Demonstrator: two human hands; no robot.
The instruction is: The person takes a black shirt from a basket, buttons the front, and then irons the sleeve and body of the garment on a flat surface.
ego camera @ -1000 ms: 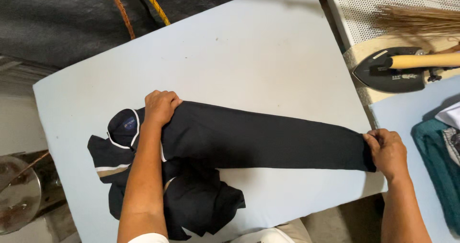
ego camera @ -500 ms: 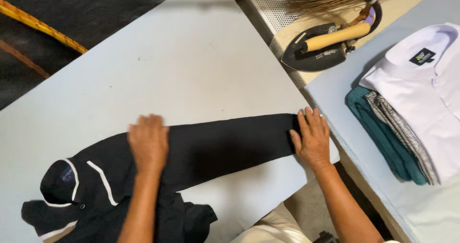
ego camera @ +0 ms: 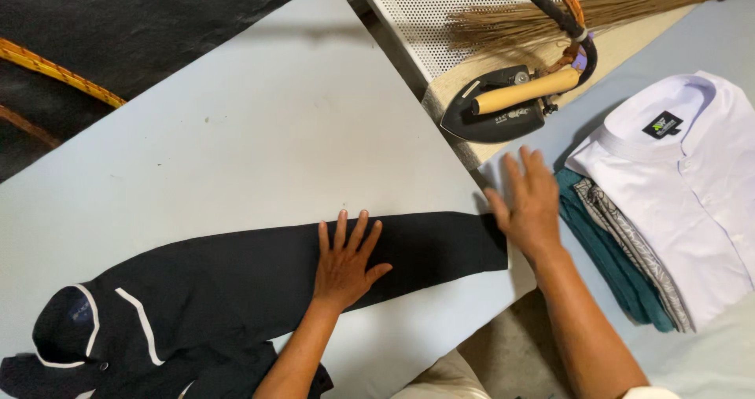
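A black shirt with white trim (ego camera: 236,289) lies on the pale ironing table (ego camera: 259,132), its sleeve stretched out to the right. My left hand (ego camera: 344,259) rests flat on the middle of that sleeve, fingers spread. My right hand (ego camera: 528,202) hovers open just past the sleeve's cuff end, over the gap between the tables, blurred and holding nothing. The black collar with a label (ego camera: 71,324) lies at the lower left.
A dark iron with a wooden handle (ego camera: 499,104) sits on a perforated stand (ego camera: 440,6), beside a straw broom (ego camera: 566,18). At the right, a folded white shirt (ego camera: 692,179) tops a stack of teal and patterned garments (ego camera: 613,242). Dark cloth (ego camera: 118,22) covers the far left.
My left hand slid right along the sleeve, from near the shoulder to its middle. My right hand lifted off the cuff and moved right, toward the stacked clothes. The view shifted right.
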